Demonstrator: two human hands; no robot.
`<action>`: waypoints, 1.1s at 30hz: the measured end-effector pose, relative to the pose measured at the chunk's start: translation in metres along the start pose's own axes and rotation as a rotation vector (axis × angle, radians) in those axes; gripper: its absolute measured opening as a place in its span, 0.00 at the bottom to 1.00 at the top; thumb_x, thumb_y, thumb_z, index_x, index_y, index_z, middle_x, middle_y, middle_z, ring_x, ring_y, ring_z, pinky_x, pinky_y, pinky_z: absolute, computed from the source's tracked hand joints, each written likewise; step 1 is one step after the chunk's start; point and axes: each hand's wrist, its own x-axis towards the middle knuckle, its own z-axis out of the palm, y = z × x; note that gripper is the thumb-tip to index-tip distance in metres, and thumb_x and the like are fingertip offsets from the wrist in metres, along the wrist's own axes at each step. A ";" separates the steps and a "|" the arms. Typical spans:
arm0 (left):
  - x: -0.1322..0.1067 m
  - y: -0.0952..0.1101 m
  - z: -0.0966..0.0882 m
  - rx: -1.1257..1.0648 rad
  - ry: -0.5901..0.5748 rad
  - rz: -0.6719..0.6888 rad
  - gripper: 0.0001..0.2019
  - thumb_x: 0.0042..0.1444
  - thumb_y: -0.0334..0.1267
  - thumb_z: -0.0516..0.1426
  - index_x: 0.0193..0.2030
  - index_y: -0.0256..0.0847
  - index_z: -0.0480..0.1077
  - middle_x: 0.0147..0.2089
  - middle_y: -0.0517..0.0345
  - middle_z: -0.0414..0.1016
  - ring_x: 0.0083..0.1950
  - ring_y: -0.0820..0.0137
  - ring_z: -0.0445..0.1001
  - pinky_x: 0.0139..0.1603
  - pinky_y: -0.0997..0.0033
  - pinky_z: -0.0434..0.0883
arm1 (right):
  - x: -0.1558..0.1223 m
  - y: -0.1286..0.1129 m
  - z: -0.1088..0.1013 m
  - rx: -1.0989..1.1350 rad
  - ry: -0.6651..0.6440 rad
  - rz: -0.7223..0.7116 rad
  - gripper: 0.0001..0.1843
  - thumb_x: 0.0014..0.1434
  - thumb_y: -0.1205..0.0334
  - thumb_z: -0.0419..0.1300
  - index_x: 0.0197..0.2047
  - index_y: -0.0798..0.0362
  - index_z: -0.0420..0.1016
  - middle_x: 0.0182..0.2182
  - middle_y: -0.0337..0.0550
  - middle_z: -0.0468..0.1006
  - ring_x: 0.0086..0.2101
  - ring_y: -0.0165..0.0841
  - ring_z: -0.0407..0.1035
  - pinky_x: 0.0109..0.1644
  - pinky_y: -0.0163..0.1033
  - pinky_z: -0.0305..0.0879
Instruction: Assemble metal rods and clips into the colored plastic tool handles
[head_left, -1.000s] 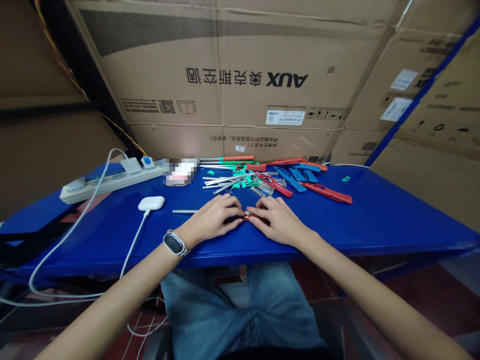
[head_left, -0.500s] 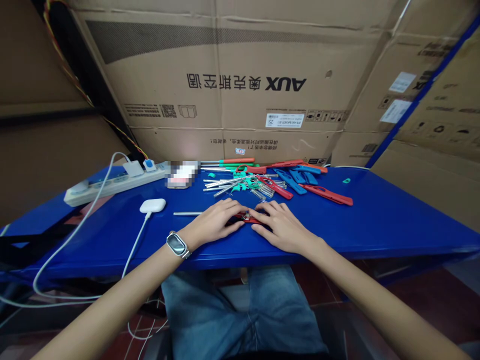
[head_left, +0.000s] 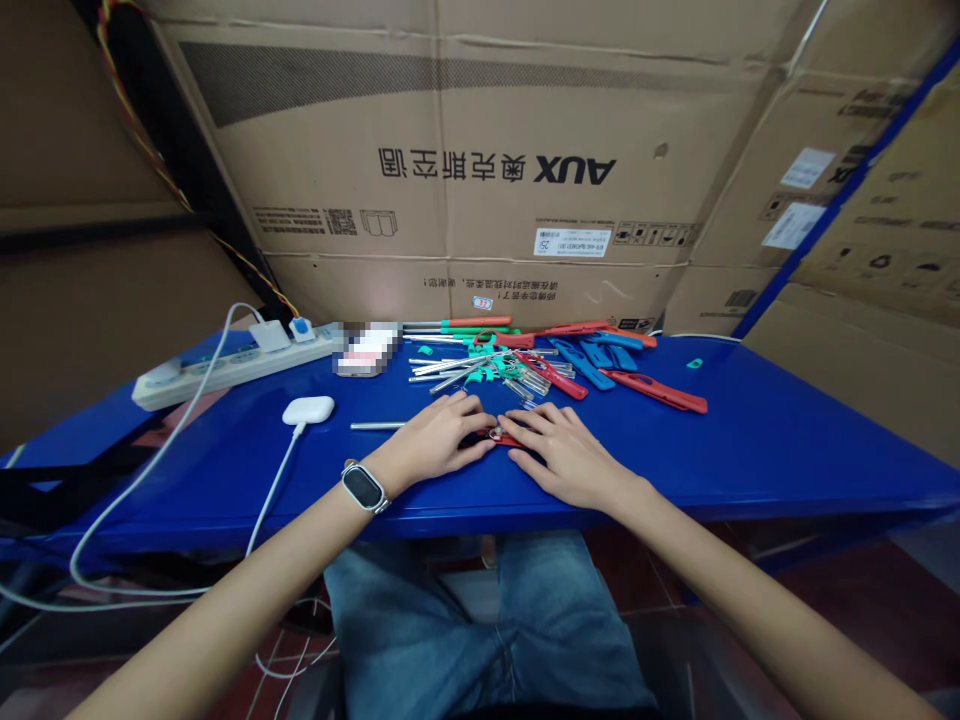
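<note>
A red long-nosed lighter (head_left: 507, 440) lies at the front of the blue table, its casing open with small inner parts showing at the middle. Its metal tube (head_left: 376, 426) sticks out to the left, beyond my left hand (head_left: 444, 436). That hand is closed on the left part of the casing, thumb in front and fingertips behind. My right hand (head_left: 561, 448) is closed on the right part in the same way, covering that end. Behind them lie loose metal tubes (head_left: 442, 370), green plastic triggers (head_left: 491, 374) and clear fuel tanks (head_left: 534, 380).
Red casing shells (head_left: 654, 391) and blue casing shells (head_left: 585, 362) are heaped at the back right. To the left are a white earbud case (head_left: 308, 410) on a cable, a phone (head_left: 366, 350) and a power strip (head_left: 225, 367). Cardboard (head_left: 487, 90) walls the back.
Both hands stay on the lighter with only slight finger shifts near its middle. My left wrist has turned a little. The whole view has drifted slightly.
</note>
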 end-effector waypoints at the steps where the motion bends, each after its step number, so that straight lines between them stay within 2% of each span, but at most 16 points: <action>1: 0.000 0.000 0.000 -0.028 -0.001 -0.010 0.16 0.69 0.46 0.51 0.51 0.40 0.74 0.46 0.51 0.72 0.47 0.62 0.71 0.53 0.60 0.70 | 0.000 0.000 0.000 -0.002 0.000 0.000 0.27 0.72 0.49 0.44 0.70 0.47 0.62 0.65 0.48 0.68 0.57 0.46 0.61 0.56 0.55 0.61; 6: -0.004 -0.002 -0.001 -0.099 0.033 -0.003 0.15 0.68 0.45 0.52 0.55 0.42 0.72 0.49 0.51 0.74 0.51 0.63 0.72 0.55 0.60 0.69 | -0.001 0.001 0.000 -0.004 0.004 0.004 0.27 0.72 0.49 0.45 0.70 0.46 0.62 0.65 0.48 0.67 0.56 0.46 0.61 0.56 0.54 0.60; 12: -0.007 -0.001 -0.002 -0.053 0.070 0.081 0.12 0.69 0.39 0.51 0.44 0.41 0.76 0.47 0.52 0.75 0.49 0.64 0.71 0.54 0.61 0.68 | -0.001 0.000 0.001 0.002 0.000 0.009 0.27 0.72 0.49 0.45 0.70 0.45 0.62 0.65 0.47 0.68 0.56 0.45 0.62 0.55 0.53 0.60; 19: -0.007 0.000 -0.005 -0.045 0.032 0.073 0.12 0.68 0.39 0.52 0.47 0.41 0.75 0.49 0.52 0.74 0.50 0.64 0.72 0.57 0.60 0.67 | -0.002 0.000 0.000 -0.029 0.017 0.019 0.27 0.72 0.49 0.45 0.69 0.44 0.63 0.64 0.47 0.69 0.55 0.46 0.62 0.55 0.53 0.59; 25: -0.006 0.001 -0.007 0.017 0.002 0.103 0.13 0.69 0.41 0.51 0.49 0.41 0.75 0.49 0.51 0.74 0.49 0.63 0.72 0.54 0.61 0.67 | -0.002 0.002 0.000 -0.055 0.012 0.015 0.27 0.72 0.49 0.44 0.70 0.44 0.62 0.65 0.48 0.67 0.58 0.47 0.61 0.57 0.56 0.57; 28: -0.006 0.001 -0.005 0.028 0.016 0.091 0.13 0.69 0.42 0.51 0.48 0.41 0.75 0.47 0.51 0.74 0.46 0.64 0.72 0.51 0.62 0.67 | -0.001 0.006 -0.001 -0.014 0.007 -0.009 0.29 0.71 0.48 0.46 0.72 0.44 0.57 0.67 0.48 0.64 0.61 0.47 0.60 0.59 0.56 0.58; 31: -0.006 0.001 -0.004 0.041 0.029 0.086 0.13 0.69 0.42 0.51 0.47 0.41 0.75 0.45 0.52 0.73 0.44 0.65 0.72 0.50 0.62 0.67 | -0.003 0.012 -0.002 0.049 0.074 -0.025 0.35 0.69 0.50 0.52 0.74 0.47 0.49 0.67 0.51 0.64 0.62 0.44 0.61 0.62 0.54 0.58; 33: -0.006 0.001 -0.003 0.045 0.031 0.091 0.13 0.69 0.42 0.50 0.47 0.41 0.75 0.45 0.52 0.73 0.43 0.65 0.71 0.49 0.62 0.67 | -0.006 0.016 -0.003 0.063 0.141 -0.011 0.33 0.68 0.53 0.53 0.73 0.50 0.52 0.65 0.52 0.67 0.61 0.42 0.63 0.62 0.53 0.59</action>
